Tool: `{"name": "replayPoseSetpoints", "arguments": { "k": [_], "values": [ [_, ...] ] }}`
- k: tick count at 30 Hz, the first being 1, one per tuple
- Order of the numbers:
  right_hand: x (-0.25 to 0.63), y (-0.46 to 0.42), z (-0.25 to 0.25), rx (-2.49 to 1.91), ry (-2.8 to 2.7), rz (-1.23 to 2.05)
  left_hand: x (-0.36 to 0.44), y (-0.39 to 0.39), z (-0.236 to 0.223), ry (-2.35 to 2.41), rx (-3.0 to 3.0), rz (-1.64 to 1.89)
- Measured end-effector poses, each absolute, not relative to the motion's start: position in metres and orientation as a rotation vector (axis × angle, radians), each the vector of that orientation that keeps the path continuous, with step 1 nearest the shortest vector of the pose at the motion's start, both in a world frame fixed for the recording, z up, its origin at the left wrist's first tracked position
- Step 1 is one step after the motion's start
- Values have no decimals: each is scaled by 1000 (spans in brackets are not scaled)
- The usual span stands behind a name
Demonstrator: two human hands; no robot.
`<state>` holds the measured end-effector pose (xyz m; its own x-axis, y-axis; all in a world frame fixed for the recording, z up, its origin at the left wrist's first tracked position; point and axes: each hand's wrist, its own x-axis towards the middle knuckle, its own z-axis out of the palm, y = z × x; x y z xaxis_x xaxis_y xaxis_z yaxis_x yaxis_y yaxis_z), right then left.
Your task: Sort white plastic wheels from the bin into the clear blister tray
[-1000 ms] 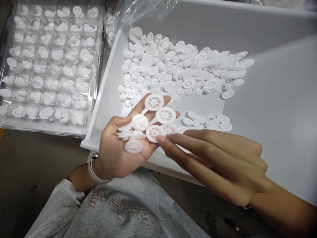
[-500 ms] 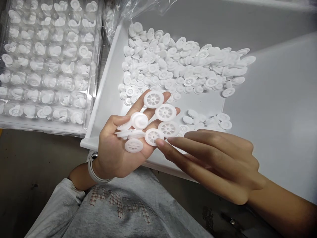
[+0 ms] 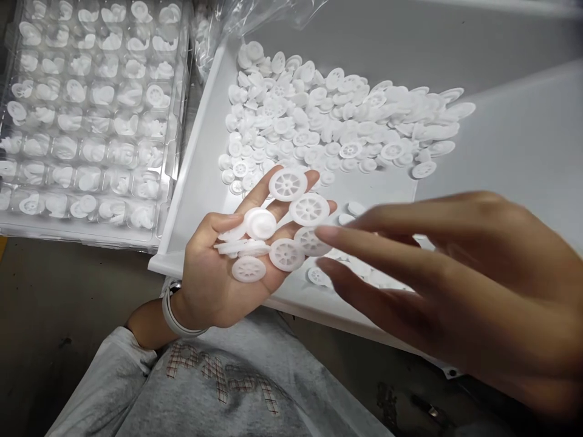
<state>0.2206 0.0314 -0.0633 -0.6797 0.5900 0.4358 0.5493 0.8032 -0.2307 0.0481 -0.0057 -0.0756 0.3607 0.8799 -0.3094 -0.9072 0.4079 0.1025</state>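
Note:
Palm up over the near left of a white bin, my left hand [image 3: 218,273] carries several white plastic spoked wheels [image 3: 287,254]. Its thumb rests on the ones at the left, one of which shows a domed hub [image 3: 260,224]; the others lie flat across the fingers and palm. My right hand [image 3: 437,273] is beside them, its thumb and index finger spread apart. The index fingertip is at the edge of a spoked wheel [image 3: 311,241] on the left hand; whether it touches cannot be made out. Nothing shows between the right fingers.
The white bin [image 3: 182,212] holds a large pile of white wheels [image 3: 314,121] and a smaller group [image 3: 319,276] partly behind my right hand. A clear compartment tray [image 3: 91,139] full of white parts lies at left. Clear plastic film [image 3: 273,12] hangs over the bin's far edge.
My right hand has shifted right and lifted, its thumb and index finger opening apart and away from the nearest wheel. My left hand has barely moved and still bears the wheels.

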Motion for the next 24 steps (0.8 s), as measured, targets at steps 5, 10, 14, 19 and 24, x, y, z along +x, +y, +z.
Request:
{"name": "replayPoseSetpoints", "arguments": {
  "k": [5,10,14,19,24],
  "values": [
    [213,43,-54,-586,-2660,122,49,-5,-74,374,-137,1184],
    [223,28,-54,-568,-2676,164,48,-5,-76,370,-100,1160],
    [247,13,-53,-613,-2669,145,47,-5,-76,381,-92,1164],
    [299,15,-76,-838,-2806,-81,46,-4,-77,380,-100,1170],
    [346,27,-101,-908,-3056,-180,47,-4,-78,364,-103,1159]
  ]
}}
